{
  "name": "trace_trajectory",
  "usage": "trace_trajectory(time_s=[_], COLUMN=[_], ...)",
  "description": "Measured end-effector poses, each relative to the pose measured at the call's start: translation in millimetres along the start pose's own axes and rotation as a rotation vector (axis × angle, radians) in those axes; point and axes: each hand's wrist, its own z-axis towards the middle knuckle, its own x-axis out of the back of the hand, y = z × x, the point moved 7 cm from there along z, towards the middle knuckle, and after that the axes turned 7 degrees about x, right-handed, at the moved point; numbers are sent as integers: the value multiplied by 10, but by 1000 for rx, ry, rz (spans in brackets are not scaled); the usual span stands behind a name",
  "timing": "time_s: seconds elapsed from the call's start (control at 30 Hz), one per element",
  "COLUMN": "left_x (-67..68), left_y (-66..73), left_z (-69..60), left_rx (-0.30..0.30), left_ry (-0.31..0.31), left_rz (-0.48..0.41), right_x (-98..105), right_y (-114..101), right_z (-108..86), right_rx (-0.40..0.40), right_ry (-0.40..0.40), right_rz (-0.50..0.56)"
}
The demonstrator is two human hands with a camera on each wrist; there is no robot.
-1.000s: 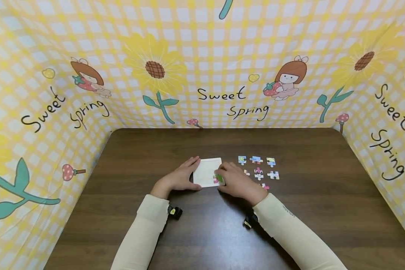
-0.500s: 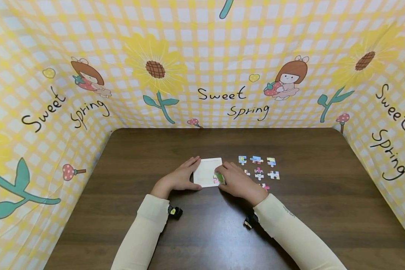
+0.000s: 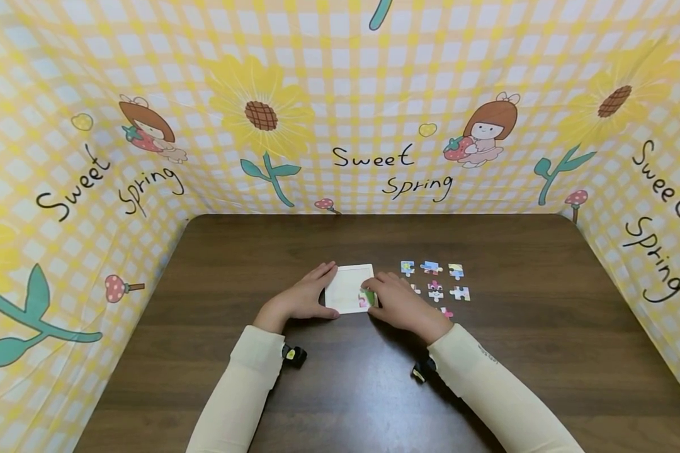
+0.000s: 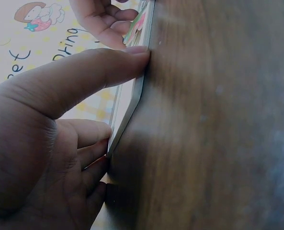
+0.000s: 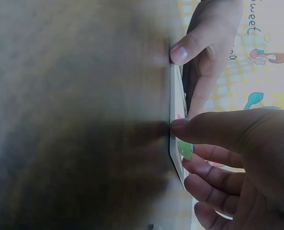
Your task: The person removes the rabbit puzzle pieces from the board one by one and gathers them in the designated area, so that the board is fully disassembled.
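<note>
A shallow white puzzle tray [image 3: 342,286] lies flat on the table between both hands. My left hand [image 3: 305,294] rests along its left side, fingers extended, the thumb at the near edge and the fingertips at the far left corner. At the near right corner, my right hand [image 3: 399,302] holds a green puzzle piece [image 5: 185,149], which stands slightly tilted at the tray's edge in the right wrist view. Its thumb touches the near rim. A pink puzzle piece [image 3: 363,301] sits in the tray beside the green one. The right fingers partly cover the green piece.
Several loose puzzle pieces [image 3: 435,290] lie in rows to the right of the tray, some partly hidden by the right hand. The brown wooden table [image 3: 340,390] is enclosed at the back and sides by a yellow checked cloth [image 3: 328,75].
The right fingers shift very slightly at the tray's near right corner, and the pink and green pieces shift a little there. The left hand and tray stay in place.
</note>
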Motion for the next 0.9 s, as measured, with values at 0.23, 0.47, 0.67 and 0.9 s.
trace_trajectory(time_s=[0.23, 0.47, 0.67, 0.9], left_x=[-11, 7, 11, -2], left_y=[-10, 6, -9, -10], left_z=[5, -6, -21, -24], left_rx=[13, -1, 8, -8], left_ry=[-13, -6, -1, -5], left_rz=[19, 17, 22, 17], right_x=[-17, -8, 31, 149], right_y=[34, 49, 45, 75], right_z=[20, -4, -42, -263], right_rx=[34, 50, 18, 34], right_ry=[-27, -33, -51, -28], right_rz=[29, 63, 33, 6])
